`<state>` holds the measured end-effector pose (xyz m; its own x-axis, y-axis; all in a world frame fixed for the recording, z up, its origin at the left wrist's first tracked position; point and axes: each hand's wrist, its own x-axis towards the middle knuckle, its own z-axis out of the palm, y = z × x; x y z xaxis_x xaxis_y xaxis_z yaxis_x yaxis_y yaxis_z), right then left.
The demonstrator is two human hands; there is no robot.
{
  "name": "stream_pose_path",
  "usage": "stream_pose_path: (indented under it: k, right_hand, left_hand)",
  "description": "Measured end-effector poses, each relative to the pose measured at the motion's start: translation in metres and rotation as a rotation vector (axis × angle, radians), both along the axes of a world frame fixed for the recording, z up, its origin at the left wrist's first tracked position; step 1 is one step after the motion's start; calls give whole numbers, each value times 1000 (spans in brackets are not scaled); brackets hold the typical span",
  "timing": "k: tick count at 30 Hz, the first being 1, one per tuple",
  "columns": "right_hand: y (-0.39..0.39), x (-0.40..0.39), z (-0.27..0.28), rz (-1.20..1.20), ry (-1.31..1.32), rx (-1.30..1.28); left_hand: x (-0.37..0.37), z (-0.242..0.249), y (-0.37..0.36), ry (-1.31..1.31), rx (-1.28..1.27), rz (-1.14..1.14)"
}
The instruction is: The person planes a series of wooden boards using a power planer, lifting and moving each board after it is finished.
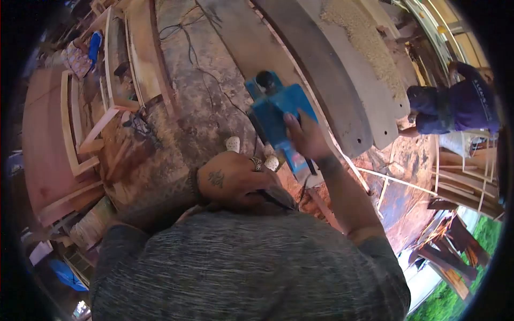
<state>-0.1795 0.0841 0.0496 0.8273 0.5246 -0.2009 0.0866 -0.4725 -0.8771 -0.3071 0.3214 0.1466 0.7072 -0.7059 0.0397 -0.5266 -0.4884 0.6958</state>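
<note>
My right hand (310,138) grips the rear handle of a blue electric planer (276,109), which has a dark round knob at its front. The planer overlaps the near end of a long brown board (241,32). Close against the grey shirt (241,251), my left hand (230,179) is closed, with a ring on one finger and a beaded bracelet at the wrist. Its fingertips meet a dark fold or strip, and I cannot tell what they hold. The tips of light, spotted footwear (232,143) show just beyond this hand.
Wide dark planks (321,69) lie to the right, with wood shavings (364,37) on top. A black cord (195,59) runs over the dirt floor. Wooden frames (69,117) stand at left. A person in dark blue (463,101) is at right, near stacked timber (466,176).
</note>
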Motion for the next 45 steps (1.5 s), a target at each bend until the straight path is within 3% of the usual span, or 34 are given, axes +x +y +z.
stream_pose_path:
  k: [3, 6, 9, 12, 14, 16, 19, 22, 27, 30, 31, 32, 33, 34, 36, 37, 41, 42, 44, 45]
  right_hand:
    - [54, 42, -4, -17, 10, 58]
    - [103, 86, -14, -30, -170, 65]
    - [163, 147, -25, -14, -115, 37]
    - [208, 182, -3, -2, 69, 72]
    - [241, 233, -32, 159, -250, 33]
    - [270, 274, -50, 193, -399, 70]
    - [290, 283, -46, 106, -312, 153]
    - [245, 256, -37, 164, -190, 67]
    - [51, 110, 4, 138, 209, -7]
    - [-88, 0, -1, -49, 373, 0]
    - [-132, -37, -5, -77, 317, -22]
    - [-173, -71, -10, -53, 56, -104]
    - [-236, -107, -49, -41, 95, -64]
    - [-280, -143, -60, 11, -44, -128]
    - [-300, -166, -46, 34, -132, -165]
    - [-285, -166, -10, 5, -77, -138]
    - [-245, -150, -17, -191, 147, 10]
    - [-209, -120, 9, -227, 323, -25]
    - [-173, -73, 6, -113, 226, -22]
    - [-157, -48, -16, 39, -372, -102]
  left_hand:
    - [-2, 15, 11, 49, 45, 56]
    - [-8, 25, 22, 57, 48, 137]
    - [-18, 29, 34, 33, 15, 259]
    - [-25, 27, 44, -8, 13, 349]
    - [-27, 27, 45, -19, -19, 388]
    - [-28, 23, 46, -59, 38, 425]
    - [-24, 30, 41, -84, 81, 441]
    - [-19, 33, 33, -75, -17, 374]
    - [8, 59, -5, 33, -384, 74]
    - [21, 47, -29, 168, -352, -162]
    - [27, 47, -37, 200, -308, -207]
    - [32, 47, -45, 235, -264, -253]
    - [34, 43, -54, 242, -303, -264]
    - [36, 37, -63, 248, -340, -276]
    - [38, 28, -75, 248, -366, -296]
    - [38, 25, -78, 245, -356, -303]
    - [37, 28, -75, 283, -194, -243]
    - [37, 28, -72, 288, -211, -231]
    - [39, 27, -63, 292, -243, -203]
    - [38, 24, -58, 287, -241, -182]
